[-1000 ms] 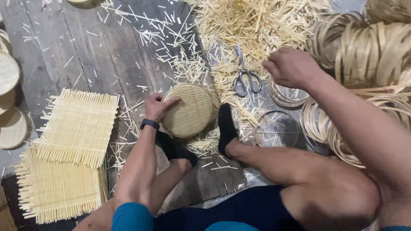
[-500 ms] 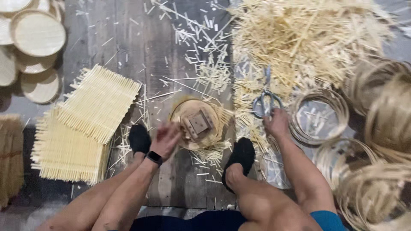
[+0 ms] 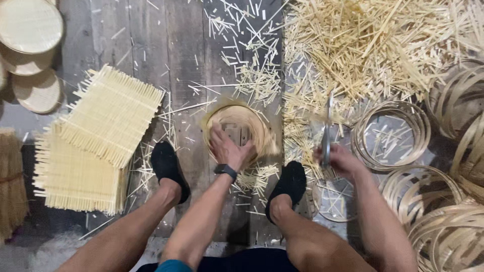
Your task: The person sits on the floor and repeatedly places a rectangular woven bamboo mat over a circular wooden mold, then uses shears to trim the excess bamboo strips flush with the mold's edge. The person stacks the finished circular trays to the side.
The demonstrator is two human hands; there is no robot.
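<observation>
Bamboo tray (image 3: 252,126) partly under left hand (image 3: 228,147); scissors (image 3: 326,132) blurred in right hand (image 3: 339,160).

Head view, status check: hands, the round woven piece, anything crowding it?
Left hand pressing inside round woven basket. Right hand gripping scissors, blades up, blurred. Loose bamboo slivers around basket; feet on both sides.

The scissors (image 3: 326,132) blur in the right hand (image 3: 339,160) (blades unreadable); the round bamboo tray (image 3: 30,24) is cut off.
</observation>
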